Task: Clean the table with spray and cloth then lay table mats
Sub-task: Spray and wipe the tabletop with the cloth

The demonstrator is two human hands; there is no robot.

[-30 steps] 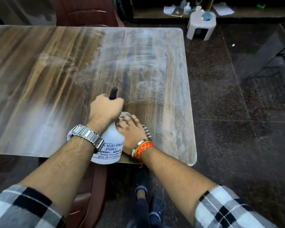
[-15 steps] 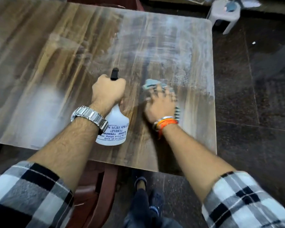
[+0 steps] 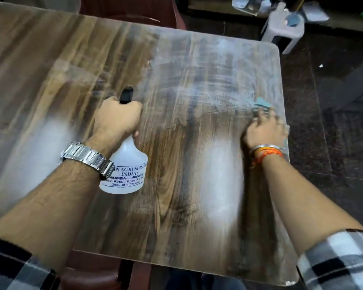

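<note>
1. Here, the left hand (image 3: 116, 118) is gripping the neck of a white spray bottle (image 3: 125, 168), fingers wrapped closed around it just below the black nozzle (image 3: 126, 94), which is pointing away across the table (image 3: 50, 65).
2. The bottle is hanging tilted from that hand over the middle of the tabletop; whether its base is touching the wood I cannot tell.
3. The right hand (image 3: 264, 130) is pressing flat on a blue cloth (image 3: 261, 102) near the table's right edge, fingers spread over it, and only a corner of the cloth is peeking out beyond the fingertips.
4. That hand is looking blurred, so its exact grip on the cloth is hard to make out.
5. A metal watch (image 3: 86, 158) is sitting on the left wrist, and orange thread bands (image 3: 266, 152) are circling the right wrist.
6. The far right part of the tabletop is showing pale streaks, while the left part is looking darker and wood-grained.
7. A dark red chair (image 3: 134, 11) is standing at the far side of the table, and a white stool (image 3: 285, 28) is standing on the dark floor (image 3: 333, 143) beyond the far right corner.
</note>
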